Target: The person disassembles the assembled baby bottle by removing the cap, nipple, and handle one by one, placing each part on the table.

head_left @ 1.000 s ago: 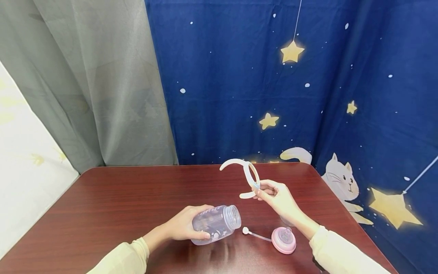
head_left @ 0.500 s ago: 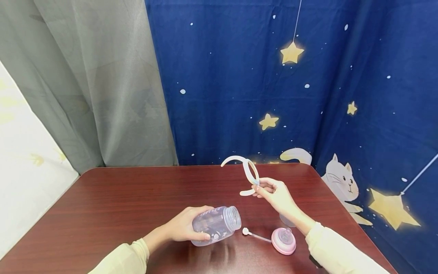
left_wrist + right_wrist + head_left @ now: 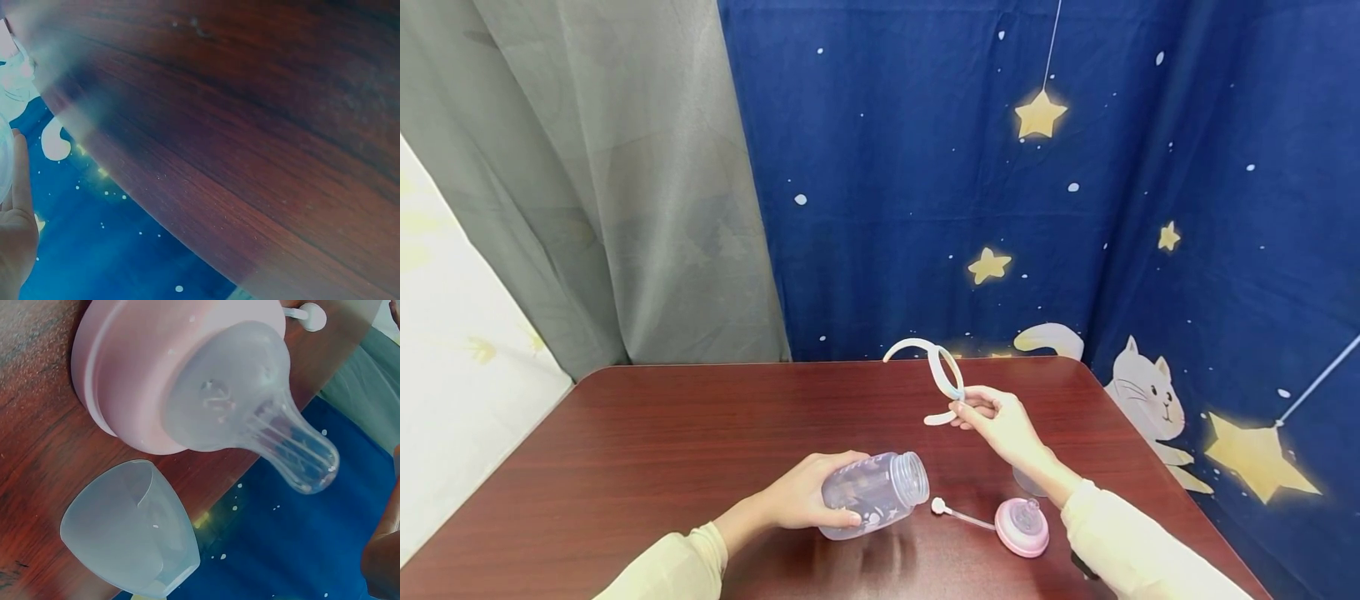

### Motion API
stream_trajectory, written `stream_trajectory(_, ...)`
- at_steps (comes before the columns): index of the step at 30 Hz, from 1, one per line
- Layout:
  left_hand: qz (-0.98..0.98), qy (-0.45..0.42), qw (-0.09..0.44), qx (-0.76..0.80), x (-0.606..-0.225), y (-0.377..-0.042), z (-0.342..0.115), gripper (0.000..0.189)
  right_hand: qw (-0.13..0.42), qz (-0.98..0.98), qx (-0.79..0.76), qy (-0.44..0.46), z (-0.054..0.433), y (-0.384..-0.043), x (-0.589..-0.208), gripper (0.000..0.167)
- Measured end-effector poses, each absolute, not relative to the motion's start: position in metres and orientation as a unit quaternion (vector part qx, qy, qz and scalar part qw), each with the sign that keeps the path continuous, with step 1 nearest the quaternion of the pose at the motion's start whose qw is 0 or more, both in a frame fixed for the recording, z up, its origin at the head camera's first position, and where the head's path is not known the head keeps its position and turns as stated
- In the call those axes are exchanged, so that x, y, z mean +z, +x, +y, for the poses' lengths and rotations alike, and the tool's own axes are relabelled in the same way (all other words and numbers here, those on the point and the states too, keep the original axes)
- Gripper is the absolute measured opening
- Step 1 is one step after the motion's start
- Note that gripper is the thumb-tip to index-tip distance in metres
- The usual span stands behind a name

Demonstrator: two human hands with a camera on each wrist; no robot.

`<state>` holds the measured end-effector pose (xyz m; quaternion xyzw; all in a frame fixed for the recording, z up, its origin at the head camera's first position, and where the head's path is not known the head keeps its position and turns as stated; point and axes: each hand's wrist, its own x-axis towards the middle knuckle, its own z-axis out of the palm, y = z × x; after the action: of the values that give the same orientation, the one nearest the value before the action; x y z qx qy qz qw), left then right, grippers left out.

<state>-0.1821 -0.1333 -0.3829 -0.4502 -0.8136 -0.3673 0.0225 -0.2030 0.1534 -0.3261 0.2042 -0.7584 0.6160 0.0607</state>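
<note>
My left hand (image 3: 808,492) grips a clear baby bottle (image 3: 868,496) around its body. The bottle lies tilted, its open threaded mouth facing right. Farther back, my right hand (image 3: 1003,425) pinches a white bottle handle (image 3: 937,372), a ring with two curved arms, held above the table and apart from the bottle. On the table near my right forearm rests a pink collar (image 3: 1015,537) with a clear nipple (image 3: 250,394) and a straw (image 3: 970,520) ending in a white weight. In the left wrist view only part of my left hand (image 3: 17,244) shows.
A clear domed cap (image 3: 131,531) stands beside the pink collar, partly hidden by my right forearm in the head view. The dark red wooden table (image 3: 700,425) ends at a rounded far edge. Grey and blue star-patterned curtains (image 3: 910,183) hang behind it.
My right hand has risen slightly and drifted a little away with the handle, uncovering more of the cap. The left hand and the bottle stay almost still.
</note>
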Motion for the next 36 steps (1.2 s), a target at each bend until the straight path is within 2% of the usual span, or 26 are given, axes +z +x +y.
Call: stream_trajectory(36, -0.815, -0.447, 0.011, -0.369, -0.384, -0.188, -0.136, 0.059, 0.032, -0.762, 0.632, 0.135, 0.14, -0.224, -0.337, 0.023)
